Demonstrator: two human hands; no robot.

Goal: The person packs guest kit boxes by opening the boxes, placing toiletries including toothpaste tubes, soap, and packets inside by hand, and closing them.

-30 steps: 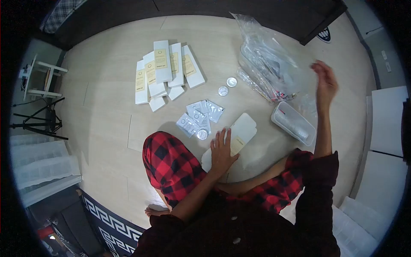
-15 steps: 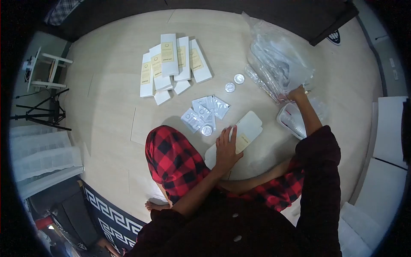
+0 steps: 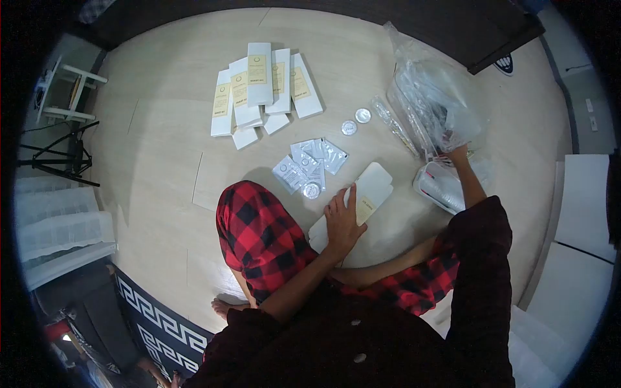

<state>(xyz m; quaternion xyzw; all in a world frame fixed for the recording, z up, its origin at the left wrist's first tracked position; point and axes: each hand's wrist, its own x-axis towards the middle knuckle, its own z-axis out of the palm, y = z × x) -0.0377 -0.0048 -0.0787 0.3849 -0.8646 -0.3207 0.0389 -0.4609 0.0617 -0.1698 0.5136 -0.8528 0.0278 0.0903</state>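
My left hand (image 3: 344, 223) lies across a white box (image 3: 375, 187) with a pale yellow label, its fingers over one long edge and its thumb by the other. The box rests on the floor in front of my crossed legs. My right hand (image 3: 457, 155) reaches to a clear plastic bag (image 3: 436, 103), where crinkled plastic hides its fingers. Just below that hand sits a white container (image 3: 430, 184) holding clear-wrapped items. Several white sachets (image 3: 310, 158) and a round silver packet (image 3: 311, 190) lie left of the box.
Several labelled white boxes (image 3: 260, 77) lie overlapping at the back. Two round silver packets (image 3: 349, 127) and a clear-wrapped slim item (image 3: 394, 126) lie left of the bag. A black tripod (image 3: 61, 155) stands at far left; dark furniture (image 3: 491, 39) edges the back.
The right hand and the plastic bag have shifted slightly, the hand sinking deeper into the plastic. The left hand stays on the white box. The whole view has tilted a little.
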